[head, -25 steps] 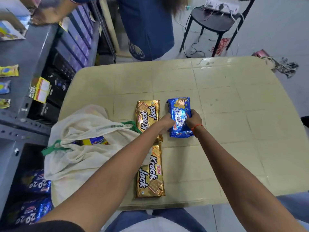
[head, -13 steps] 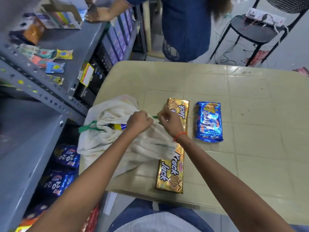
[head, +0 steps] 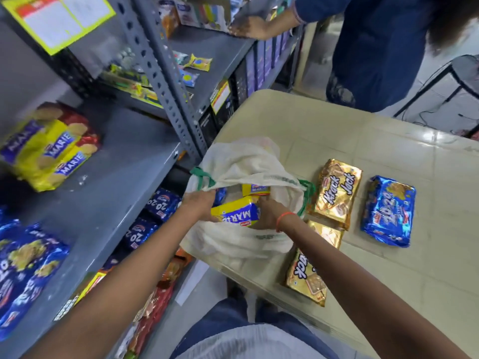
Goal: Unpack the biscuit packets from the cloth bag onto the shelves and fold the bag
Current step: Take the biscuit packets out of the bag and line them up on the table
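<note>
My left hand point(head: 199, 206) and my right hand point(head: 269, 213) both hold one yellow and blue Marie packet point(head: 237, 212). My left hand grips one end of it and my right hand grips the other end. The packet is right at the open mouth of the cloth bag point(head: 246, 161), just above the cloth. I have a red thread point(head: 283, 220) on my right wrist.

The cloth bag is white with green handles. It lies on the desk point(head: 388, 281), at the corner next to the shelves. Deeper in the bag is another Marie packet point(head: 256, 189), with a bit of something blue beside it.

To the right of the bag a gold Krack Jack packet point(head: 337, 193) lies flat on the desk, close to the green handle. A second Krack Jack packet point(head: 308, 278) lies below it, near the desk's front edge. Farther right of the bag is a blue 20-20 packet point(head: 388, 211).

To the left of the bag is a grey shelf point(head: 116, 190). It has a pile of Marie packets point(head: 51, 149) and some blue packets point(head: 23, 268) on it. Under it, next to the bag, are more 20-20 packets point(head: 160, 203).

Behind the bag stands another person point(head: 375, 47) in blue, with a hand point(head: 246, 28) on a higher shelf.
</note>
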The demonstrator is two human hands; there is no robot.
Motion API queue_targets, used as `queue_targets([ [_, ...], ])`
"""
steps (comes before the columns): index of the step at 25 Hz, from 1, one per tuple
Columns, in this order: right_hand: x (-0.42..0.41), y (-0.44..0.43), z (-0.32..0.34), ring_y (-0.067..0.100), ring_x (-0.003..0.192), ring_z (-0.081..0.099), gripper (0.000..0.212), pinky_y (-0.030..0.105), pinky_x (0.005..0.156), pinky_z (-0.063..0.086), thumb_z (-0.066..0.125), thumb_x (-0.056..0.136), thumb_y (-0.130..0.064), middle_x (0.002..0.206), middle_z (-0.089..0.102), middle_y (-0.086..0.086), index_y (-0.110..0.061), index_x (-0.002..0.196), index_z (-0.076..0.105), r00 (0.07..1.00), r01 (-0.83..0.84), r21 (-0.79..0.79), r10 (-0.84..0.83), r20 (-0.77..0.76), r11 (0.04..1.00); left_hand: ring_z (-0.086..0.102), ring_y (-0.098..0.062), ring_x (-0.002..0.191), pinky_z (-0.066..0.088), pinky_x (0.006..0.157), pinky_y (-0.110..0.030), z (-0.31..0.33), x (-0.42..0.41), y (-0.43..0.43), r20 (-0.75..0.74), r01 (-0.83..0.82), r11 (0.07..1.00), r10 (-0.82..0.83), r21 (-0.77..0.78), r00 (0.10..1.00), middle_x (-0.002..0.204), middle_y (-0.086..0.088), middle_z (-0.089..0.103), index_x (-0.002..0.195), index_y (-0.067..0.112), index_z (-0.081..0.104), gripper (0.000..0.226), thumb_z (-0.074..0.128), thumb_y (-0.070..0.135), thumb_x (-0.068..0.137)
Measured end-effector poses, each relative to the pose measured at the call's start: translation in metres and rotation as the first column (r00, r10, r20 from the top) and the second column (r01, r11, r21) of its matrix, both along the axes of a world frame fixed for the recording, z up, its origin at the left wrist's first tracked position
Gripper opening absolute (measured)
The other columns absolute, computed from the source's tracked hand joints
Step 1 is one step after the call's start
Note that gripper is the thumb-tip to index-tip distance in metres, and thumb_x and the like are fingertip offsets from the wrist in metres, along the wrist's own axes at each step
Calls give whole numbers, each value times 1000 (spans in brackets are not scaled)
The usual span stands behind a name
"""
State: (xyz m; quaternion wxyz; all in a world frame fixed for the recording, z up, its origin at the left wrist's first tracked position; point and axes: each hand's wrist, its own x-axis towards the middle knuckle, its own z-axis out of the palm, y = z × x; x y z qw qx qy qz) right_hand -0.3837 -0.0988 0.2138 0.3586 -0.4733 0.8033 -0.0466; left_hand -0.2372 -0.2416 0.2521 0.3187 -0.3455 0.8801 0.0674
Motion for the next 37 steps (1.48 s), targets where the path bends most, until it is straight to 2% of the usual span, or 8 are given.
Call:
queue_targets([
  [3, 9, -16, 1, 36, 133, 37, 107, 40, 108, 34, 78, 63, -55, 145, 38, 22, -4, 143, 30, 992, 4, -62, -11, -123, 998, 48, -29, 130, 40, 103, -44, -3, 18, -10, 55, -122, 991, 119, 56, 991, 145, -6, 45, 142, 17, 27, 94, 78, 45, 68],
  [12, -2, -74, 32, 30, 128, 49, 47, 31, 107, 34, 48, 89, -2, 139, 51, 17, -2, 136, 48, 993, 114, -296, -111, 24, 949, 35, -40, 134, 33, 109, -41, -11, -12, -41, -278, -239, 967, 256, 92, 926, 145, -23, 33, 144, 9, 26, 66, 57, 5, 85],
  [16, 17, -91, 26, 12, 66, 59, 17, 39, 81, 49, 48, 89, 4, 75, 68, 5, 4, 97, 63, 888, 344, -79, -297, 350, 936, 40, -36, 131, 34, 108, -39, -13, -10, -59, -193, -268, 963, 259, -19, 946, 141, -21, 41, 139, 4, 37, 59, 61, 8, 85],
  [20, 40, -101, 7, 27, 104, 61, 34, 34, 90, 47, 56, 91, -13, 124, 63, 19, 3, 121, 58, 842, 383, 115, -398, 363, 916, 56, -33, 117, 48, 95, -37, -16, -11, -63, -243, -286, 958, 280, 8, 929, 126, -18, 58, 118, 0, 58, 35, 64, 4, 83],
  [23, 48, -119, 7, 31, 99, 65, 37, 34, 88, 51, 63, 88, -13, 109, 66, 17, 5, 120, 56, 678, 533, 209, -561, 475, 820, 59, -33, 113, 49, 90, -35, -13, -4, -72, -129, -354, 929, 367, 110, 921, 123, -16, 61, 117, 1, 58, 34, 62, 7, 84],
  [26, 55, -124, 10, 14, 48, 60, 19, 19, 41, 51, 70, 83, -8, 56, 63, 3, 0, 93, 55, 368, 659, 345, -687, 627, 668, 63, -31, 108, 50, 86, -31, -7, 3, -81, -59, -334, 914, 356, 230, 933, 121, -13, 64, 119, 2, 58, 44, 71, 11, 78],
  [31, 49, -120, 16, 24, 89, 64, 33, 40, 74, 58, 69, 85, -9, 115, 67, 17, -6, 115, 55, -19, 720, 464, -655, 756, 515, 58, -26, 86, 47, 58, -24, 5, 8, -92, -68, -303, 861, 360, 409, 930, 107, -14, 60, 125, 4, 48, 49, 64, -3, 78],
  [37, 26, -84, 43, 13, 61, 74, 21, 24, 49, 59, 59, 90, -26, 71, 77, 2, -15, 108, 59, 80, 537, 482, -611, 788, 692, 55, -21, 69, 55, 59, -29, 38, 0, -104, 168, -509, 223, 772, 832, 613, 95, -14, 56, 98, 7, 49, 17, 40, 9, 83],
])
